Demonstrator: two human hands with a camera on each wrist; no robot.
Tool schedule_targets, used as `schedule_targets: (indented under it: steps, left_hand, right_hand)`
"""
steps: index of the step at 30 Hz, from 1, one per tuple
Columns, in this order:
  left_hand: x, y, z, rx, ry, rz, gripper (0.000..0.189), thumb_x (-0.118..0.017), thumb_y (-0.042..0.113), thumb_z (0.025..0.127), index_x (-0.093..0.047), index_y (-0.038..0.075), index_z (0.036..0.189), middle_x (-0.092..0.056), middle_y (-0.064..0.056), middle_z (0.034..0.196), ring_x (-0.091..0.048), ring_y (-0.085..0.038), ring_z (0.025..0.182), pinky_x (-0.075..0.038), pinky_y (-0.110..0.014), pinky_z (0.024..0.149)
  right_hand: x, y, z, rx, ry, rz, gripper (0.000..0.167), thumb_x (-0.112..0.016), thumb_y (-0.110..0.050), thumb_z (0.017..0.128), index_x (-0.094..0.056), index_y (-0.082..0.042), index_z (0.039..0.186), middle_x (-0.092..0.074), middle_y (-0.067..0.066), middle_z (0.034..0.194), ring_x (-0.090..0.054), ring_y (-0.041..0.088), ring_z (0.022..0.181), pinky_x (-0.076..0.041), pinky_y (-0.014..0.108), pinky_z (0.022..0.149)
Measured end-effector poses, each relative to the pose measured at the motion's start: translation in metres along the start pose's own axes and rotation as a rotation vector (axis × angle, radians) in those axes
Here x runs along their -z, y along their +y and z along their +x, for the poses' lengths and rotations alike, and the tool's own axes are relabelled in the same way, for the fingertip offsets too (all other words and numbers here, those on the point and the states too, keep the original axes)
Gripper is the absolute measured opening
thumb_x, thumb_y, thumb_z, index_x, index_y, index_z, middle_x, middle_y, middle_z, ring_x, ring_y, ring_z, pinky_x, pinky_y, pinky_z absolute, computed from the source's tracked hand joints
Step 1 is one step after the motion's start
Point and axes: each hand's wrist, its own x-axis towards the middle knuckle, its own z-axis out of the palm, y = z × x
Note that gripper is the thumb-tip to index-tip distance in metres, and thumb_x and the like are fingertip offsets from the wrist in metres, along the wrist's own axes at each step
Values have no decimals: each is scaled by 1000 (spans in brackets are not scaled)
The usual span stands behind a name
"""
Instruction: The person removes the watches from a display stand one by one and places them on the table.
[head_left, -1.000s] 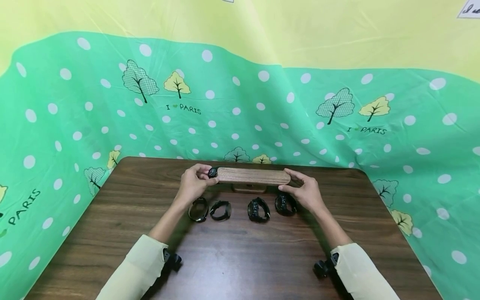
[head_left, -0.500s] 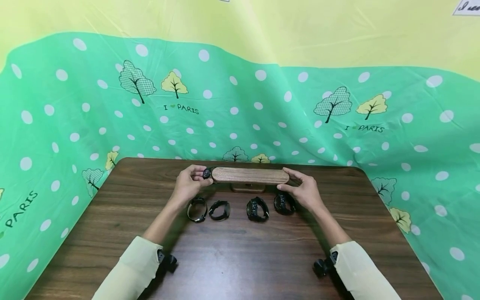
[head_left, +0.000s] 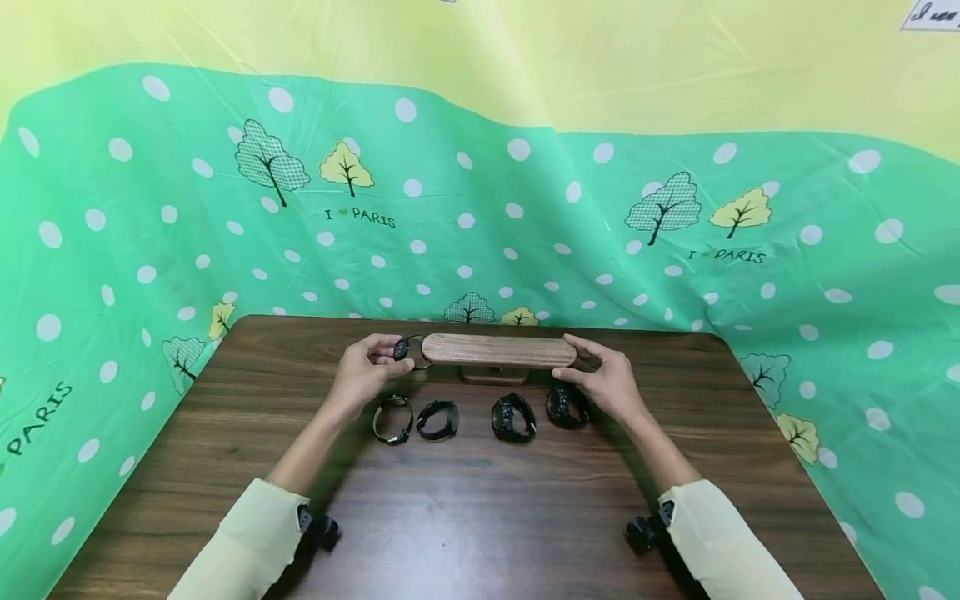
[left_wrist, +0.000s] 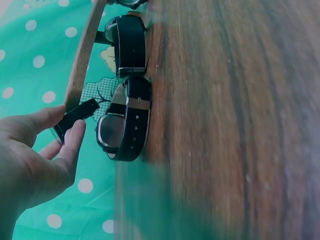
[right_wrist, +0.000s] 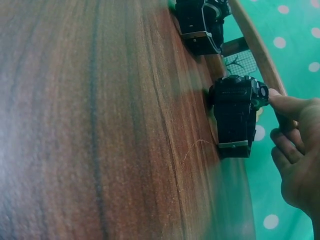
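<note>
At the left end of a wooden watch stand's bar (head_left: 498, 351), my left hand (head_left: 362, 372) pinches a black wristwatch (head_left: 402, 347) between thumb and fingers. Its band loops beside the bar's tip; whether it still surrounds the tip, I cannot tell. In the left wrist view the black watch (left_wrist: 75, 117) is partly covered by the fingers. My right hand (head_left: 609, 383) grips the bar's rounded right end, with thumb in front and fingers behind. The bar is raised above the table on its base (head_left: 493, 377).
Several watches stand in a row before the stand: a slim one (head_left: 393, 419), a dark-strapped one (head_left: 438, 420) and two chunky black ones, the inner (head_left: 513, 418) and the outer (head_left: 567, 407). A patterned green cloth (head_left: 465, 200) hangs behind the brown wooden table (head_left: 480, 517).
My left hand has drawn the black wristwatch leftward along the bar's left end, so more of its band shows. My right hand keeps its grip; the stand and other watches have not moved.
</note>
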Motion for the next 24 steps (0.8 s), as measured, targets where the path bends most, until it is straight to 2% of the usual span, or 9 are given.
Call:
schedule_targets:
  steps: [3,6,8,10,20,24]
  left_hand:
    - [5,-1,-2,5,-3,-18,56,-89,7,95,-69,-3,146,-72,-19,125,-64,-15,101,-58,-13,81]
    - [8,-2,-3,12,-5,-32,57,-89,8,96,-68,-2,147,-71,-19,127,-65,-15,103,-59,-12,82]
    - [10,-2,-5,15,-7,-38,57,-89,9,96,-68,-2,148,-71,-19,127,-65,-15,104,-59,-12,82]
    - [12,-2,-6,20,-9,-41,57,-89,11,97,-68,-1,148,-71,-18,128,-66,-15,104,-59,-12,83]
    - [16,-2,-14,58,-31,-72,60,-88,11,98,-65,-2,151,-68,-18,131,-66,-15,108,-63,-13,87]
    - [18,-5,-15,83,-44,-131,59,-86,5,98,-63,-5,151,-64,-15,127,-67,-11,104,-65,-17,90]
  right_hand:
    - [0,0,0,1,-3,-2,71,-94,-25,95,-66,-11,159,-74,18,152,-69,39,145,-62,43,112]
    - [0,0,0,-1,-8,7,72,-94,-25,96,-65,-10,159,-74,17,152,-68,39,145,-61,24,104]
    - [0,0,0,-3,-9,14,71,-94,-26,96,-65,-11,159,-74,18,152,-68,39,145,-56,12,98]
    - [0,0,0,-5,-11,20,72,-94,-26,96,-65,-11,159,-73,18,152,-68,40,146,-51,5,93]
    - [1,1,0,1,-16,11,73,-94,-28,95,-64,-10,160,-68,16,159,-65,40,149,-50,4,89]
    - [1,1,0,4,-25,16,73,-94,-30,96,-64,-14,160,-66,15,162,-64,39,150,-51,5,90]
